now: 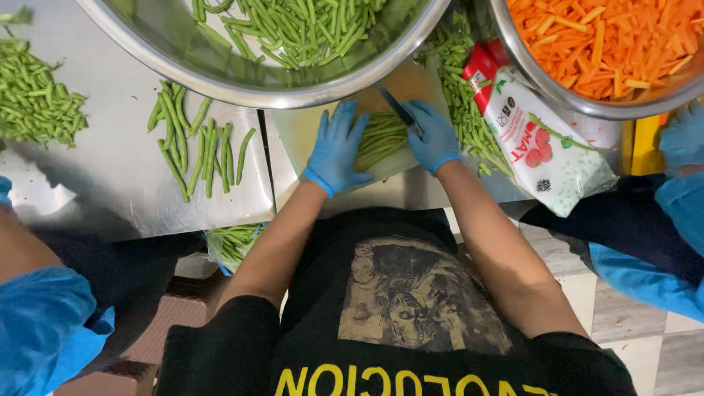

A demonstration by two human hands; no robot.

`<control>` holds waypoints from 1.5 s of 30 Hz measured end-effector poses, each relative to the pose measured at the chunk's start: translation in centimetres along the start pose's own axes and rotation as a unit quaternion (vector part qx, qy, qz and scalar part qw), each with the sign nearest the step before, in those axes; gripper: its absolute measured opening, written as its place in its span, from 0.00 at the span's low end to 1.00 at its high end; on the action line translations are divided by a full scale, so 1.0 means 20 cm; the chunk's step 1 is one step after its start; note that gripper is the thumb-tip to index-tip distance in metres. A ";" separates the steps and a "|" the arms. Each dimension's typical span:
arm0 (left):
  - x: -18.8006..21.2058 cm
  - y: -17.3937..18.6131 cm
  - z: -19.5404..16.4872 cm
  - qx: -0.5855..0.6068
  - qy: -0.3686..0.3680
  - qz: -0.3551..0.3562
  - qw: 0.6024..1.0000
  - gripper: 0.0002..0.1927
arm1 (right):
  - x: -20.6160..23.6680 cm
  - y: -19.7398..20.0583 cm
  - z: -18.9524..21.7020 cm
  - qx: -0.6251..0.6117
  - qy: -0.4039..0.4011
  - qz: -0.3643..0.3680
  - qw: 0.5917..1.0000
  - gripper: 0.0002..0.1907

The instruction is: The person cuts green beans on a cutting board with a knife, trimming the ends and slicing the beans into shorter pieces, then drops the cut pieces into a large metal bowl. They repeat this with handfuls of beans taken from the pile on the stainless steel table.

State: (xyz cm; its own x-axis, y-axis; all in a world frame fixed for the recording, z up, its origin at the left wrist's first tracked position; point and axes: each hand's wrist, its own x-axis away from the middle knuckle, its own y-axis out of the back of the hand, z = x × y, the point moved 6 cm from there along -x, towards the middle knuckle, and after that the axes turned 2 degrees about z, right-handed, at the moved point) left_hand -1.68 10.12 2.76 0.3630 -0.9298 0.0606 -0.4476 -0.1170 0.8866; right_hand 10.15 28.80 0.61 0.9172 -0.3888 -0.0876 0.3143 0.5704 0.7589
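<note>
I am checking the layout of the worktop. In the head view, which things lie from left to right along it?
Pile of cut green beans → whole green beans → left hand → bundle of beans on the board → right hand with knife → plastic packet.

White-green-red plastic pouch (546, 143) lying right, below carrot bowl (513, 44).

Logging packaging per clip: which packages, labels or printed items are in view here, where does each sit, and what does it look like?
Plastic pouch: lies on the steel table right of the right hand, below the bowl of carrot sticks; white with red top, red fruit picture, green specks.
Clear plastic bag: hangs at the table's front edge, left of the left hand; holds green beans.
</note>
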 end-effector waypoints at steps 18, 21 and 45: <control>0.04 -0.11 0.14 0.094 0.036 -0.079 0.992 0.62 | 0.29 -0.08 -0.28 -0.060 -0.237 -0.089 0.966 0.19; -0.02 -0.09 0.16 0.111 -0.007 -0.114 0.987 0.48 | 0.35 -0.11 -0.28 -0.123 -0.264 -0.102 0.951 0.23; -0.20 -0.22 0.01 -0.093 0.036 -0.012 0.995 0.59 | 0.40 -0.19 0.07 0.057 -0.151 0.035 0.986 0.12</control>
State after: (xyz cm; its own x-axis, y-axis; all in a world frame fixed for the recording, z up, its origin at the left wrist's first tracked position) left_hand -1.33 14.36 -1.44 0.4327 -0.8992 0.0643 -0.2819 -0.0672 0.9571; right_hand 15.86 22.47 -2.02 0.8156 -0.5590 0.1496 0.2079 0.5244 0.8257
